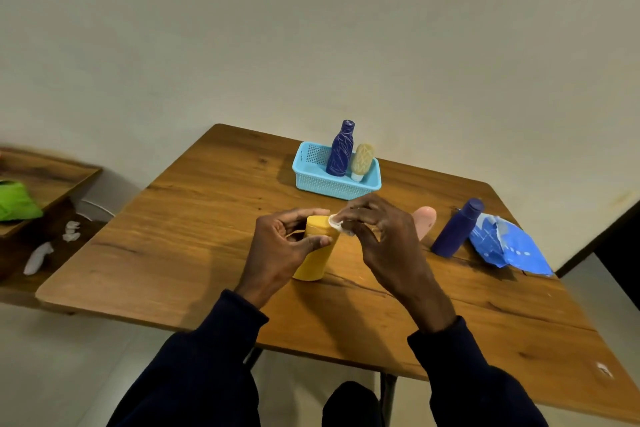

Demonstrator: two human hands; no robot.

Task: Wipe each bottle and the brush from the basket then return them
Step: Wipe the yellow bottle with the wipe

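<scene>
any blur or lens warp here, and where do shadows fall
Head view: the wide-angle lens bows the table edges; the green item at far left is smeared; the left hand, right hand, yellow bottle and white wipe look fairly sharp; a soft shadow lies left of the basket.

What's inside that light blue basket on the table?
Inside the basket stand a tall dark blue bottle and, beside it, a shorter cream bottle resting cap-down. The near wall hides their bases, so whether anything small lies on the floor cannot be seen.
</scene>
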